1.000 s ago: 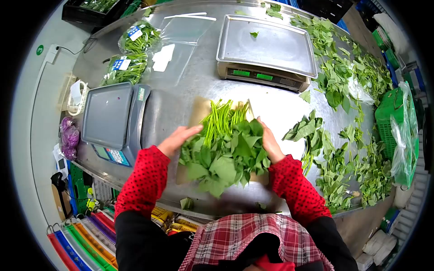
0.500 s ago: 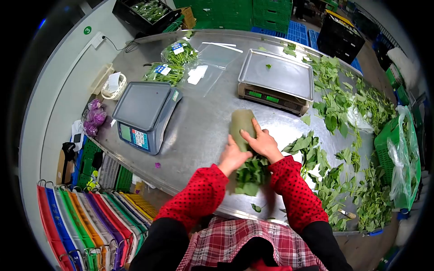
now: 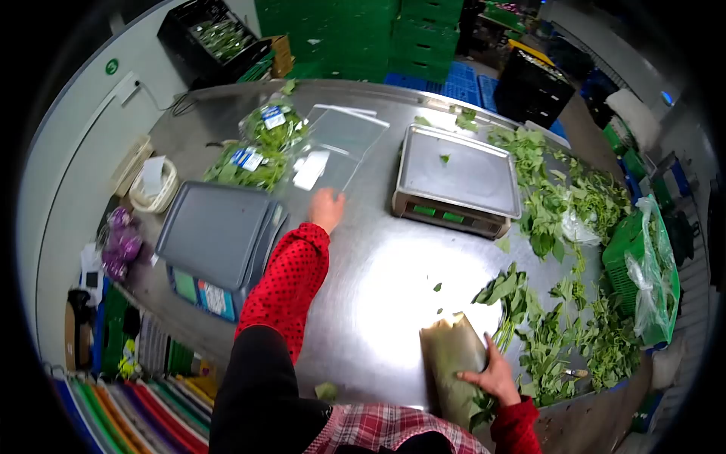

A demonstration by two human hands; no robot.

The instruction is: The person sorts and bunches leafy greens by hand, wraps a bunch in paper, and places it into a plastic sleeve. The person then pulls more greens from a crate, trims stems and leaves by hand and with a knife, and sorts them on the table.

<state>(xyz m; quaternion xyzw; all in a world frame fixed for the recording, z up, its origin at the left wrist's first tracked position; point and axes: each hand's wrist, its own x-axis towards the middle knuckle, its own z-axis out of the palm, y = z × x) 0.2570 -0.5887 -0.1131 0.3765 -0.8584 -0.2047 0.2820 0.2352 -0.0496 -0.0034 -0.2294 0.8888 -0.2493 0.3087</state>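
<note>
My right hand [image 3: 493,378] grips the side of a bundle of leafy greens rolled in a dull olive-brown wrap [image 3: 452,354], near the table's front edge. The thumb lies across the wrap; some leaves show beside the hand, and the bundle's lower end is partly hidden. My left hand [image 3: 327,210] is stretched forward, holding nothing I can see, its fingers slightly apart at the near edge of flat clear plastic bags [image 3: 344,136]. White labels [image 3: 311,169] lie on those bags. Left of them sit bagged greens [image 3: 248,160] with blue-and-white labels.
A grey scale [image 3: 215,231] stands by my left forearm, a steel-topped scale [image 3: 457,174] at centre back. Loose greens [image 3: 556,325] spread over the right side, beside a green crate [image 3: 624,276]. A white basket [image 3: 157,193] and purple bundles [image 3: 121,246] are at left.
My left hand has left the bundle and moved forward and left to the plastic bags. My right hand has brought the wrapped bundle nearer my body and to the right. The view has shifted.
</note>
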